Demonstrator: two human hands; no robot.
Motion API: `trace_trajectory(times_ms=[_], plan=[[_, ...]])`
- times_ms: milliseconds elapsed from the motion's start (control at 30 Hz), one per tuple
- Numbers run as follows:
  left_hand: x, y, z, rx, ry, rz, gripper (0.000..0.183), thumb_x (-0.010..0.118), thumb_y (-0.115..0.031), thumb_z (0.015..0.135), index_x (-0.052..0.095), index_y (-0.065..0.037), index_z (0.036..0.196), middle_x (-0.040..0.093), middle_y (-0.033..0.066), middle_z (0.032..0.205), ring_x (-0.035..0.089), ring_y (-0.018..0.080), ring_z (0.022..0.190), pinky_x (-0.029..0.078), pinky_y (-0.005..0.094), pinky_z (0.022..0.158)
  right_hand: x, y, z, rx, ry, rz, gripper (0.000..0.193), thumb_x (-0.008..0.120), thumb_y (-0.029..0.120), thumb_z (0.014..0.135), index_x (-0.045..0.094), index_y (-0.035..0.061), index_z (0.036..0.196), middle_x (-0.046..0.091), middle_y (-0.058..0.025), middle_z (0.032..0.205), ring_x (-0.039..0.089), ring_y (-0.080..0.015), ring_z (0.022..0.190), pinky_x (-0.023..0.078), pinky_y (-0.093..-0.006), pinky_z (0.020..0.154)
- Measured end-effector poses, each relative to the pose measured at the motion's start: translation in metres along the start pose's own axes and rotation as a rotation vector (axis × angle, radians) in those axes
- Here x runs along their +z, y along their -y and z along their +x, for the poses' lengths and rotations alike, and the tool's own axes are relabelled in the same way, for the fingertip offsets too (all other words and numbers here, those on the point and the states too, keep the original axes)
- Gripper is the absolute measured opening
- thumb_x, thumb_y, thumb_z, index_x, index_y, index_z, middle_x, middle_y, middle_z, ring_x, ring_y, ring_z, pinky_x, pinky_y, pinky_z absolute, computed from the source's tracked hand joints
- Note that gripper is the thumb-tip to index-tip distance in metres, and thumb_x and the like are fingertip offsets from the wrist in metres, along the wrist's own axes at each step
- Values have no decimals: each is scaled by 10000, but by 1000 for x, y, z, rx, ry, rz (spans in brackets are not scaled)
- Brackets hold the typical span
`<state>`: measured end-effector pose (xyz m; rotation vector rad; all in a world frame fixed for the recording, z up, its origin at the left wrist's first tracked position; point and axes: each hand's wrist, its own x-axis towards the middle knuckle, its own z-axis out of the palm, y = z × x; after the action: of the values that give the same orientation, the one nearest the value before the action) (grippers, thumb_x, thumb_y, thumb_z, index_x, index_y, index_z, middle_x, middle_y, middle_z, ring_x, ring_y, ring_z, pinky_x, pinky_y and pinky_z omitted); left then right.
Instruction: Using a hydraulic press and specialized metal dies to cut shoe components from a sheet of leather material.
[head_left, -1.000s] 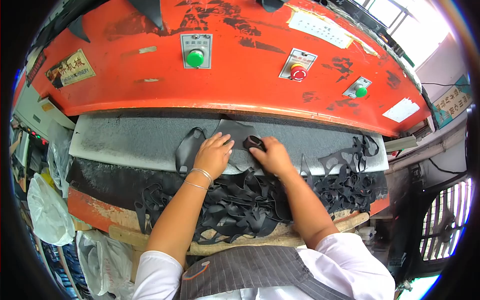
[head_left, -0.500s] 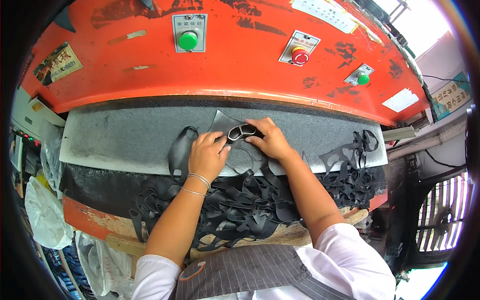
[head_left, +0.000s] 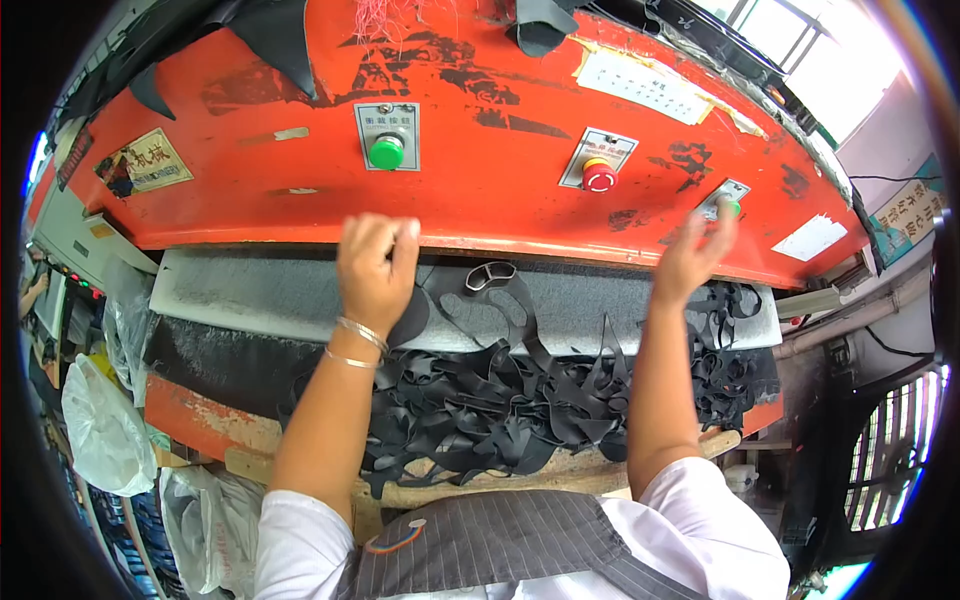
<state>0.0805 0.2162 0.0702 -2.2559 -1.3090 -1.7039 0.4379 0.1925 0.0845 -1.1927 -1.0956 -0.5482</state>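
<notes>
My left hand is raised in front of the red machine face, below the green push button. Its fingers are curled into a fist with nothing visible in them. My right hand is up by the smaller green button on the right, fingers stretched and apart; whether a fingertip touches that button I cannot tell. Between the hands, a metal cutting die with a cross divider lies on black sheet material on the grey cutting board. A rounded black piece is partly hidden behind my left hand.
Tangled black offcuts heap along the board's front edge, with more at its right end. A red mushroom-shaped button sits between the two green ones. Plastic bags hang at the left. A wooden bar runs near my apron.
Both hands have let go of the die and sheet and risen to the machine face, the left closing into a fist, the right moving rightward. The view has tilted up slightly.
</notes>
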Motion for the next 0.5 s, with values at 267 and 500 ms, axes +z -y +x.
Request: trace_trajectory(times_ms=[267,500], plan=[[-32,-15,14,44,152,-16,244,615,-119,886,519,-16,687,489,137,703,496,326,655,398,412,590,-27,-35,34,133,6,-201,670,443,399,1005,217,6,1499,19,-270,1568,50,-377,1468,133,-477,1163],[-89,-80,-179,-292,841,-251,179,660,-229,854,689,-89,746,611,74,727,608,273,713,491,393,645,-73,-4,-27,191,205,19,520,607,221,947,433,5,1387,480,-182,1356,469,-285,1246,329,-403,1072]])
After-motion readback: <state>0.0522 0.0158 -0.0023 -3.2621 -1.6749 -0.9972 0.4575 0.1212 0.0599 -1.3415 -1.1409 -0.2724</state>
